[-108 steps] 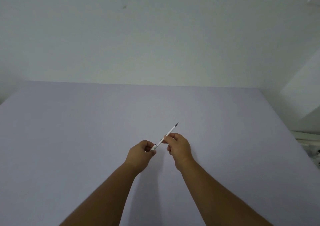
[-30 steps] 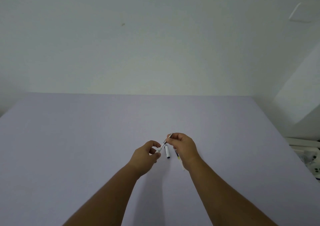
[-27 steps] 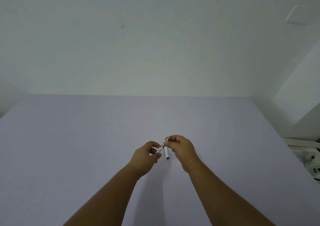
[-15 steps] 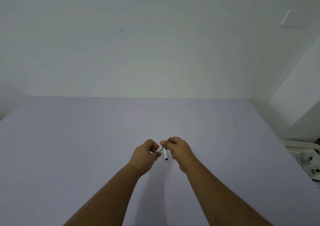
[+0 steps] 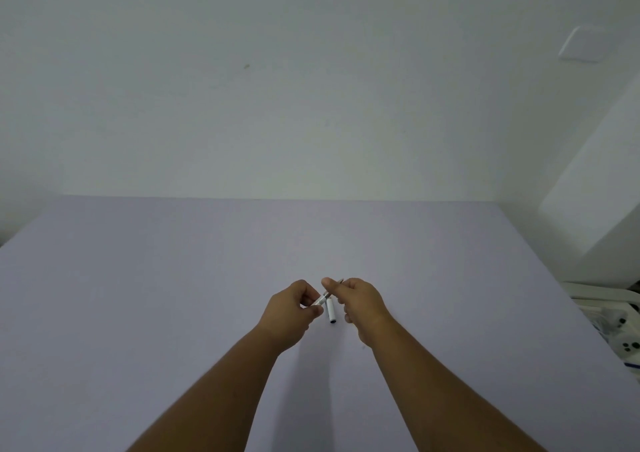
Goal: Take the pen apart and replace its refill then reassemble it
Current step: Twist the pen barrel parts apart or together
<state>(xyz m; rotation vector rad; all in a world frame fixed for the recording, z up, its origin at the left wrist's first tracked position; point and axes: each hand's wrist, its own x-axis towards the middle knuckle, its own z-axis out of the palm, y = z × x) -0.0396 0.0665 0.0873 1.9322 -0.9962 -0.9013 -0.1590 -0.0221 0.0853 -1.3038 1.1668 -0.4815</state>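
Both my hands meet over the middle of the pale purple table (image 5: 173,296). My left hand (image 5: 292,309) pinches the white pen barrel (image 5: 320,301), which slants up to the right. My right hand (image 5: 356,301) grips the pen's front end, whose thin tip (image 5: 341,280) pokes out past my fingers. A short white pen cap (image 5: 331,310) with a dark end lies on the table between my hands. Most of the pen is hidden by my fingers.
A white wall rises behind the table's far edge. At the right edge, off the table, stands a white device (image 5: 620,327) with dark round buttons. A white box-like block (image 5: 595,192) stands at the far right corner.
A long thin refill stuck out past my right hand 3.6 s ago; now only a short tip shows. The cap now lies between my hands. My hands have drawn closer together.
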